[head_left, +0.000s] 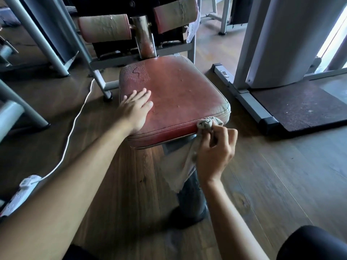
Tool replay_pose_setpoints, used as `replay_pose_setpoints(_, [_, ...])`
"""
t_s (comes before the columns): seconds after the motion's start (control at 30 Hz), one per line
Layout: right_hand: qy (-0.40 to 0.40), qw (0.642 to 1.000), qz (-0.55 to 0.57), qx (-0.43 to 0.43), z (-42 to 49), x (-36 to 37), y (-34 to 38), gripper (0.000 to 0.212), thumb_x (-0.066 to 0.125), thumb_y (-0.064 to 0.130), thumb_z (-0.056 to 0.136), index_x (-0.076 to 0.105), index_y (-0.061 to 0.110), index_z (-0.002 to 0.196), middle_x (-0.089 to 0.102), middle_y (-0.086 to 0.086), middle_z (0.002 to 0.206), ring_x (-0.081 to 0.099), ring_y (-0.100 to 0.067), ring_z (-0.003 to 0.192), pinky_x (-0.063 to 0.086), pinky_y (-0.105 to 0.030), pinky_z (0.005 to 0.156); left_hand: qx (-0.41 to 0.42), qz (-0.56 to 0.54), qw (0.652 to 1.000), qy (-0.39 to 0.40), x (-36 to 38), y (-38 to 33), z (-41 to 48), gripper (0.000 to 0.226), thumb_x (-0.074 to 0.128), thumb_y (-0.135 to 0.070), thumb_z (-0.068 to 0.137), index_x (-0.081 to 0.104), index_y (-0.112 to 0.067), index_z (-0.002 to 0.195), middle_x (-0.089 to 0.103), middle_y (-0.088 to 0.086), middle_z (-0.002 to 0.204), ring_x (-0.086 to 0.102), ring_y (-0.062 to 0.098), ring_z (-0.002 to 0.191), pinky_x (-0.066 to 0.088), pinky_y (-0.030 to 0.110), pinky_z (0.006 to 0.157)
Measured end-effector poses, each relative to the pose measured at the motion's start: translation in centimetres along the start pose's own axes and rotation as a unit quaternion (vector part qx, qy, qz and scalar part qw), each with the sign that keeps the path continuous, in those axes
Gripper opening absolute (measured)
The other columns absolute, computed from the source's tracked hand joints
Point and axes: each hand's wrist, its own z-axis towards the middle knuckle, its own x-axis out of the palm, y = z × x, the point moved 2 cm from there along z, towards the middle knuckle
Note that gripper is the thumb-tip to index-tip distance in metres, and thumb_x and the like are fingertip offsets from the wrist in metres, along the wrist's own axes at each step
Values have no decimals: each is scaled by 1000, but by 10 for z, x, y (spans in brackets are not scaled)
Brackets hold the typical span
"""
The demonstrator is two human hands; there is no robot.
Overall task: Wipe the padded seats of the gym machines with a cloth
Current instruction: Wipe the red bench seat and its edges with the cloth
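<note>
A worn red padded seat (180, 91) fills the middle of the head view, with water droplets on its far left corner. My left hand (136, 109) lies flat on the seat's left side, fingers straight. My right hand (216, 151) grips a grey cloth (207, 123), bunched against the seat's near right edge. The rest of the cloth hangs down below the hand, in front of the seat's dark post.
Two red roller pads (105, 28) flank a metal post (145, 38) behind the seat. A grey machine frame (244, 96) with a dark mat stands right. A white power strip (20, 192) and its cord lie on the wooden floor at left.
</note>
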Motion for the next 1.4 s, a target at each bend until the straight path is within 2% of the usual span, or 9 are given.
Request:
replay_pose_setpoints(0.1, [64,996,33,-61,-35,19,29,6,66,3,85,71,1,87,49,-8,89,51,-23,74,46,-30,68,-2,-10,1000,-9,0,0,1,47,35,-30,109,35,-24,155,22,-7,166,13,19,156,2,38,125])
replay_pose_setpoints(0.27, [150,980,38,-124,-31,17,25,16,68,10,88,75,7,102,53,-9,91,57,-26,78,49,-29,73,-5,-17,1000,-10,-2,1,-2,45,35,-29,109,35,-25,155,23,-8,165,13,17,155,2,36,125])
replay_pose_setpoints(0.5, [-7,999,19,50,27,-11,-20,7,71,8,88,68,3,84,53,-6,85,46,-8,71,42,-18,63,-8,-51,997,-49,1,-1,-1,43,41,-21,107,45,-22,150,32,-4,162,19,18,154,4,36,125])
replay_pose_setpoints(0.7, [170,980,105,14,-2,-7,20,11,72,12,90,74,13,100,58,0,98,56,-9,85,46,-19,76,-19,-44,996,-69,-1,-8,-5,41,40,-13,107,51,-16,146,39,2,159,24,23,153,7,39,126])
replay_pose_setpoints(0.87, [179,968,153,81,35,-46,8,19,67,10,94,69,24,108,61,6,107,59,0,98,41,-7,80,-39,-32,997,-66,-1,-18,-18,39,47,-21,106,54,-11,143,43,9,156,28,31,151,14,41,123])
replay_pose_setpoints(0.97, [171,969,151,93,57,-66,5,21,65,9,94,67,26,107,64,7,105,61,-7,98,44,-13,79,-63,-11,997,-36,-4,-27,-19,43,48,-26,106,50,-12,147,38,9,159,25,33,152,13,40,122])
replay_pose_setpoints(1.17, [198,951,192,137,97,-77,-1,15,66,25,96,65,34,108,72,5,99,69,-23,88,55,-42,75,-125,-12,992,-5,-5,-36,-18,48,42,-25,107,38,-18,154,24,3,166,14,31,155,5,41,123])
replay_pose_setpoints(1.27, [225,949,183,124,122,-72,-2,14,66,34,95,64,42,107,68,14,92,63,-12,80,52,-34,71,-139,21,990,-8,0,-40,-13,50,44,-30,106,37,-21,155,24,1,166,15,32,154,7,41,125])
replay_pose_setpoints(1.4, [259,951,156,66,151,-47,9,31,65,18,96,58,48,98,53,0,124,57,9,96,49,-13,80,-60,32,998,4,7,-56,-4,55,44,-42,104,36,-24,155,24,-2,166,16,26,155,6,38,125])
